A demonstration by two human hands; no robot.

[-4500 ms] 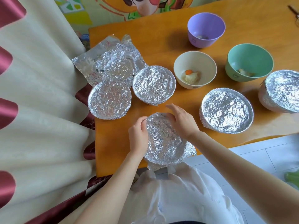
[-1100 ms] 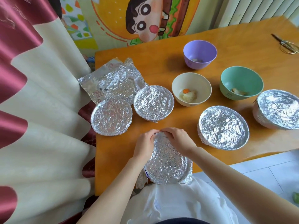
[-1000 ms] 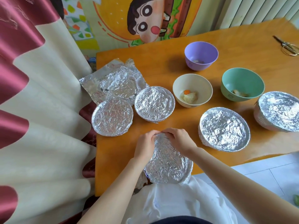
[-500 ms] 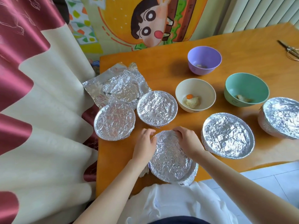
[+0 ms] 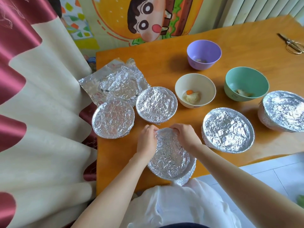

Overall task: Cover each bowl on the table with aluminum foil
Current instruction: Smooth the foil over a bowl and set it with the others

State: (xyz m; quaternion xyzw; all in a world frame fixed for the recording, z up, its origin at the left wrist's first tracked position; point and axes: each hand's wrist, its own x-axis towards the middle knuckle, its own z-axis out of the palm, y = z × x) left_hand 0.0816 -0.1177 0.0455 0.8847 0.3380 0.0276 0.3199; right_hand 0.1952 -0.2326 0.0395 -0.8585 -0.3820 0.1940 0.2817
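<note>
Near bowl (image 5: 169,160) at front edge of table (image 5: 164,63), foil on top; left hand (image 5: 147,142) and right hand (image 5: 185,135) on its far rim. Behind-left: first covered bowl (image 5: 113,118) beside second covered bowl (image 5: 156,104), foil sheets (image 5: 115,79) behind both. Right: third covered bowl (image 5: 227,130), fourth covered bowl (image 5: 284,111) beyond. Further back: centre open bowl (image 5: 195,90), right open bowl (image 5: 246,86), far open bowl (image 5: 204,55), food in each. Scissors (image 5: 292,43) far right.

On my left I see a cream curtain (image 5: 41,112) with maroon scallops. Beyond it stands a cartoon-face panel (image 5: 144,18), with a white ribbed radiator (image 5: 256,10) to its right. Gold scissors (image 5: 292,44) lie far right. Pale floor tiles (image 5: 271,175) show lower right.
</note>
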